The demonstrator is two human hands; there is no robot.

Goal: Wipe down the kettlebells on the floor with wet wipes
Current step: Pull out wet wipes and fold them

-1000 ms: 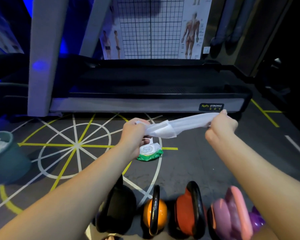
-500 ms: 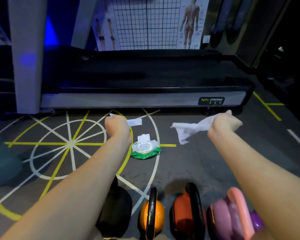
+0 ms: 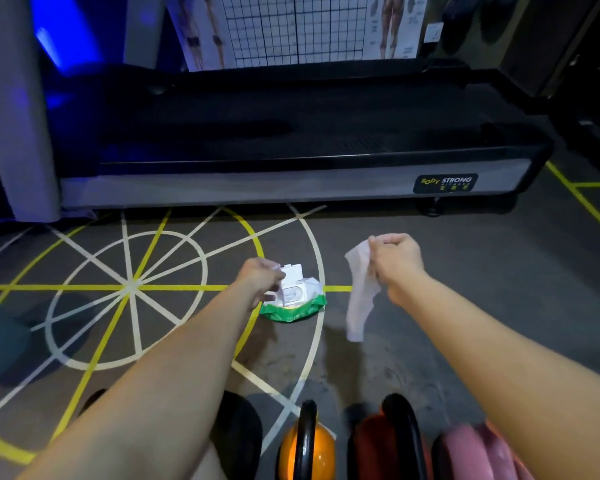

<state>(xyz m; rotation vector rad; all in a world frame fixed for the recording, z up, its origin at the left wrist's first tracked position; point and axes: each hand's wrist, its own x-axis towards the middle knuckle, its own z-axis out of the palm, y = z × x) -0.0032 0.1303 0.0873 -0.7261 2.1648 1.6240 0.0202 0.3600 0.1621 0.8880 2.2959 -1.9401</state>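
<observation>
A treadmill [image 3: 291,147] stands at the back. Four kettlebells [image 3: 323,455] sit in a row on the floor [image 3: 482,289]. The right hand [image 3: 397,261] grips a hanging wet wipe [image 3: 359,296]. The left hand [image 3: 258,280] pinches a white scrap [image 3: 280,295] over the open wipes pack [image 3: 297,306].

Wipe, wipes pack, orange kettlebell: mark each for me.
wipe [image 3: 361,296], head view, middle of the hanging sheet.
wipes pack [image 3: 291,312], head view, green front edge.
orange kettlebell [image 3: 324,452], head view, body right of its black handle.
</observation>
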